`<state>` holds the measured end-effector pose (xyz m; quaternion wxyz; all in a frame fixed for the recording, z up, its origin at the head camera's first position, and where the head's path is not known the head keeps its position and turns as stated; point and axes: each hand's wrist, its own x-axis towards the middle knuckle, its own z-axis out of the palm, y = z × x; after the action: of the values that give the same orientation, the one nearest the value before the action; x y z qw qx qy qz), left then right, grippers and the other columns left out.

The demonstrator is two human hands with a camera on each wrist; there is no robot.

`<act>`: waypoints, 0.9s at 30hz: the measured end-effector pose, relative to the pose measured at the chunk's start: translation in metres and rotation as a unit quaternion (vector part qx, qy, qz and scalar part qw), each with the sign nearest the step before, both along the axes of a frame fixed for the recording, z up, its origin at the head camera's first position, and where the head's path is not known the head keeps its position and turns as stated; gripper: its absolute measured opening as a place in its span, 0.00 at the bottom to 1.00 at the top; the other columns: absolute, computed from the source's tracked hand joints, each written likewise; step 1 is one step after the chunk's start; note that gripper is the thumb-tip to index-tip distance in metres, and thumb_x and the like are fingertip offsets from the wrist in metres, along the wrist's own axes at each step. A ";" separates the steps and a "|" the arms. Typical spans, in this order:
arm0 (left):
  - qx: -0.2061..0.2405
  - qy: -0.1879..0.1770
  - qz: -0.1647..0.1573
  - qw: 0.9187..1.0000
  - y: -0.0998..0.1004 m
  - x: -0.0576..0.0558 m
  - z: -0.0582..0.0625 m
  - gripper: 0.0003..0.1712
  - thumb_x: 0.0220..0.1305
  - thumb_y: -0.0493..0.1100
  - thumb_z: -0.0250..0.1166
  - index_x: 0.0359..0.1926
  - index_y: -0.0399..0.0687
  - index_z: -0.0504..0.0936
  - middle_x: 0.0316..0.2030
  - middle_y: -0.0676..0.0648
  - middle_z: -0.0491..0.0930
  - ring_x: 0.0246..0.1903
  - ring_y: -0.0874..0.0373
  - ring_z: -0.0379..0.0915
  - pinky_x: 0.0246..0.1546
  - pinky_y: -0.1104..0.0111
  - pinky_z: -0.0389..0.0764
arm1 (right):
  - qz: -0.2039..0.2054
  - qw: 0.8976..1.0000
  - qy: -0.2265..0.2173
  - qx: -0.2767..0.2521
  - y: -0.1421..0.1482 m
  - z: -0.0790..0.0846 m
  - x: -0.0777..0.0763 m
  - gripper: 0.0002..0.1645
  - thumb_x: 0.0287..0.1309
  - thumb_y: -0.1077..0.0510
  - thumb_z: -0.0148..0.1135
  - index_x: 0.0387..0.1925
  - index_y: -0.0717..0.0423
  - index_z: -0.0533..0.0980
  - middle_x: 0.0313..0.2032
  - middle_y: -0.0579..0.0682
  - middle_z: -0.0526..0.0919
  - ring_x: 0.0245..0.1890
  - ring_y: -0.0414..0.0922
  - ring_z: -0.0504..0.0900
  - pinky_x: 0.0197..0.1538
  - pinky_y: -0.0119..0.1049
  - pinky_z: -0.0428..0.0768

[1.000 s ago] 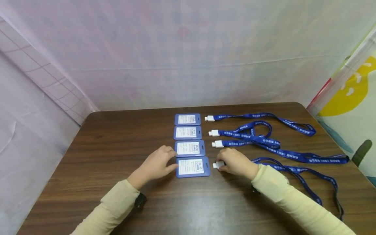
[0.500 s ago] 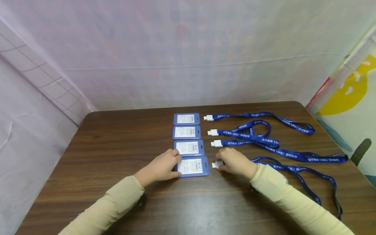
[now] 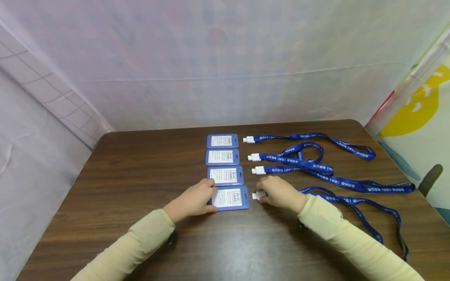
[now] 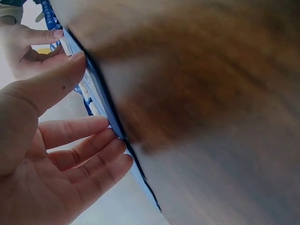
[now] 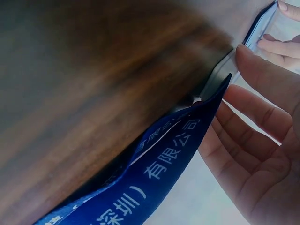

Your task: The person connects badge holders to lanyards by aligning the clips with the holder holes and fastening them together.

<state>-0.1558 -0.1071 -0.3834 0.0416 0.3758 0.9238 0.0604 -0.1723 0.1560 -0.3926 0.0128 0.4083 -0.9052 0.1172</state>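
Observation:
My left hand (image 3: 195, 198) holds the nearest blue ID card holder (image 3: 232, 198) at its left end, flat on the table. In the left wrist view the thumb (image 4: 70, 75) is on one long edge, with the fingers (image 4: 89, 140) toward the other. My right hand (image 3: 282, 192) pinches the white clip (image 3: 255, 196) of the nearest blue lanyard (image 3: 365, 201), just right of that holder with a small gap between. The right wrist view has the thumb and index finger at the clip (image 5: 219, 72), and the printed strap (image 5: 164, 164) trailing away.
Several more blue card holders (image 3: 225, 175) lie in a column behind the held one. Each faces a lanyard's white clip (image 3: 259, 170); the straps (image 3: 316, 166) loop rightward, two overlapping. A brown wooden table (image 3: 140, 164) carries everything, and a pale curtain (image 3: 218, 78) hangs behind.
My left hand has moved right, from beside the nearest card holder onto its left end, and taken hold. The right hand keeps its pinch on the clip, almost unmoved.

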 end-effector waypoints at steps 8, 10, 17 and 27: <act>0.006 0.003 -0.011 1.000 0.000 -0.001 0.000 0.20 0.44 0.50 0.73 0.28 0.37 0.78 0.27 0.47 0.66 0.28 0.55 0.63 0.27 0.67 0.71 | 0.005 1.000 0.006 -0.003 -0.004 -0.001 -0.001 0.11 0.36 0.60 0.72 0.18 0.53 0.75 0.18 0.43 0.73 0.19 0.39 0.71 0.25 0.33 0.74; 0.005 0.001 -0.008 1.000 0.001 -0.001 0.000 0.21 0.44 0.50 0.73 0.28 0.37 0.78 0.27 0.47 0.65 0.28 0.55 0.63 0.28 0.67 0.71 | 0.006 1.000 0.006 -0.003 -0.005 0.000 -0.001 0.11 0.36 0.60 0.72 0.17 0.54 0.75 0.18 0.43 0.73 0.19 0.39 0.71 0.24 0.33 0.74; 0.003 -0.005 0.000 1.000 0.002 -0.001 0.000 0.20 0.44 0.49 0.73 0.28 0.36 0.78 0.27 0.47 0.66 0.29 0.54 0.63 0.28 0.66 0.72 | 0.007 1.000 0.007 -0.001 -0.009 0.002 -0.001 0.11 0.36 0.60 0.72 0.18 0.54 0.75 0.18 0.43 0.73 0.19 0.40 0.71 0.25 0.33 0.73; -0.001 -0.010 0.003 1.000 0.003 0.000 0.001 0.21 0.44 0.49 0.73 0.29 0.36 0.78 0.27 0.47 0.66 0.30 0.54 0.63 0.29 0.65 0.72 | 0.012 1.000 0.000 -0.002 -0.012 0.002 -0.002 0.10 0.36 0.60 0.72 0.20 0.54 0.76 0.20 0.45 0.75 0.22 0.41 0.73 0.27 0.33 0.75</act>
<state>-0.1561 -0.1037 -0.3826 0.0510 0.3723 0.9246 0.0629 -0.1739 0.1436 -0.3910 0.0122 0.4189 -0.9002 0.1187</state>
